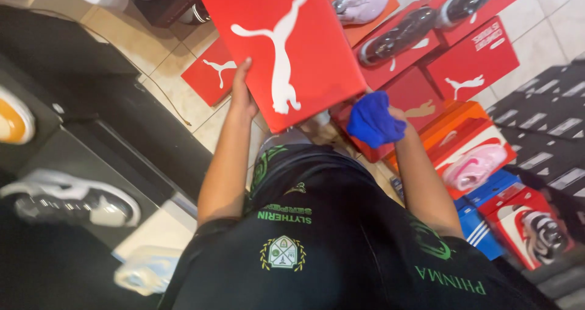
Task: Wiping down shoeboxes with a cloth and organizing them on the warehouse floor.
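A pale tiled floor [183,78] carries everything here, crowded on its far and right sides with stacked shoe boxes [472,66], several bearing shoes. A dark shelf unit [109,121] along the floor's left side holds a black-and-white sneaker [73,200]. The left hand [242,94] presses its grip flat, fingers spread, against the left edge of a large red box lid [286,42] held tilted above the floor. The right hand [396,118] has its grip closed around a blue cloth [373,121] at the lid's lower right corner. Bare tile shows only in a narrow strip between shelf and boxes.
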